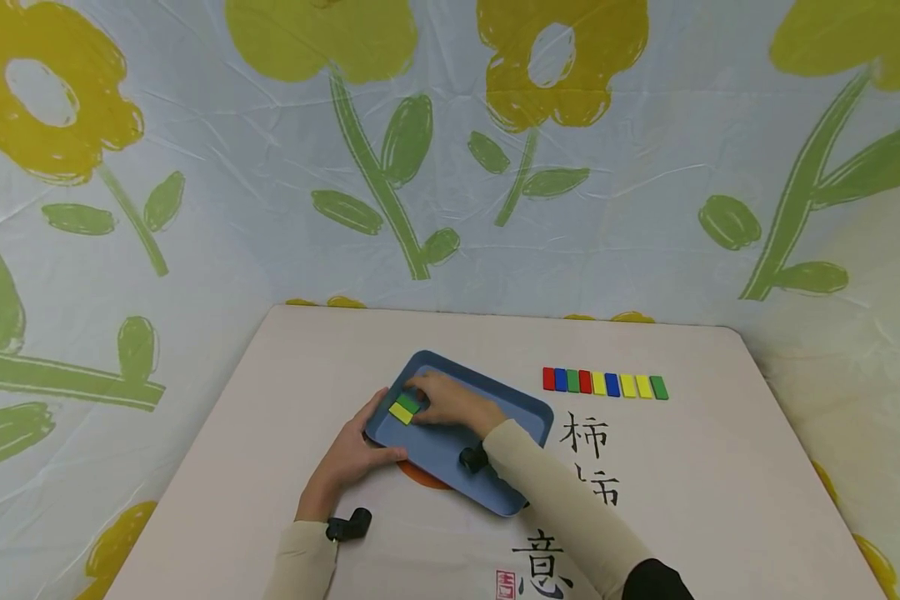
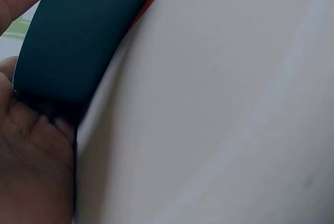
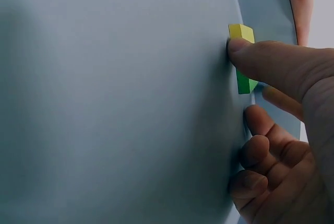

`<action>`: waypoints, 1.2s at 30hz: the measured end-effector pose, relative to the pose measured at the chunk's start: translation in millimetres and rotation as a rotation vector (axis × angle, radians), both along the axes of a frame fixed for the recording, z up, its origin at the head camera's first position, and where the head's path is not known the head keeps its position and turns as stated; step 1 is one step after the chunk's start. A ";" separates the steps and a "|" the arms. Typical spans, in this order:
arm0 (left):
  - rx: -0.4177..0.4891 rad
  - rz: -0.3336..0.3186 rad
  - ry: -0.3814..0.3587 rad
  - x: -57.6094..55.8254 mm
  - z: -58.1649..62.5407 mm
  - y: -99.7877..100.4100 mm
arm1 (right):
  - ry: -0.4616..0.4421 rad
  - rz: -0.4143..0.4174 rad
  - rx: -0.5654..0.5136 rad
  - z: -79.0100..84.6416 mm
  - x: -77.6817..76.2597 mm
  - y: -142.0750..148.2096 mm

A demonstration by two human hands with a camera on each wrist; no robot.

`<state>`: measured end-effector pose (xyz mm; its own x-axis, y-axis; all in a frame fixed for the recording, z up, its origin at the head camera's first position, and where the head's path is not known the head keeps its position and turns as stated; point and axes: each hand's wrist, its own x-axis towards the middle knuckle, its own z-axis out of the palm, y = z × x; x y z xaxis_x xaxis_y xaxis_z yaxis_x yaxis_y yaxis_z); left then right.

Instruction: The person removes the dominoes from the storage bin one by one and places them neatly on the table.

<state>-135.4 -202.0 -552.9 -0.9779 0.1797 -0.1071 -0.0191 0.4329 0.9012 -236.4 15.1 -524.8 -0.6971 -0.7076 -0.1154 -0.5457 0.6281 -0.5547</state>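
A blue tray point(image 1: 457, 450) lies slanted on the table in the head view. My left hand point(image 1: 352, 454) grips its left corner, the thumb along the near rim and the fingers at the left side. The left wrist view shows the tray's dark outer wall point(image 2: 78, 41) against that hand's fingers. Inside the tray's left end, a yellow tile point(image 1: 401, 413) and a green tile point(image 1: 408, 402) sit side by side, touching. My right hand point(image 1: 450, 400) pinches the green tile between thumb and index finger. In the right wrist view the thumb point(image 3: 271, 62) covers part of both tiles.
A row of several red, blue, green and yellow tiles point(image 1: 598, 382) lies on the table point(image 1: 720, 467) right of the tray. Black printed characters point(image 1: 542, 558) and an orange shape point(image 1: 420, 475) mark the tabletop. A flowered cloth point(image 1: 450, 167) hangs behind.
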 end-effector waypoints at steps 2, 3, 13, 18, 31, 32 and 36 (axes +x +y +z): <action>0.001 0.005 -0.005 0.4 0.2 0.2 | -0.009 -0.005 0.002 0.6 0.7 -0.1; 0.000 0.007 -0.008 0.7 0.3 0.2 | -0.011 -0.007 0.007 0.9 1.0 -0.1; 0.012 0.006 -0.016 2.3 2.0 0.5 | -0.004 0.011 0.027 1.7 1.9 -1.7; 0.012 0.010 -0.014 2.5 2.6 0.6 | -0.009 0.016 0.030 4.0 1.7 -1.7; 0.024 0.008 -0.009 2.2 1.4 1.3 | 0.006 0.015 0.053 4.2 -0.8 -0.1; 0.023 0.008 -0.009 2.2 1.2 1.2 | 0.006 0.015 0.055 4.7 -1.1 0.1; 0.012 0.012 -0.012 2.7 1.2 0.7 | -0.008 0.008 0.055 7.5 -2.4 1.3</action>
<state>-132.7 -201.3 -551.7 -0.9786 0.1696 -0.1167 -0.0350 0.4217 0.9061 -238.8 16.4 -517.3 -0.6904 -0.7055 -0.1602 -0.5462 0.6535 -0.5241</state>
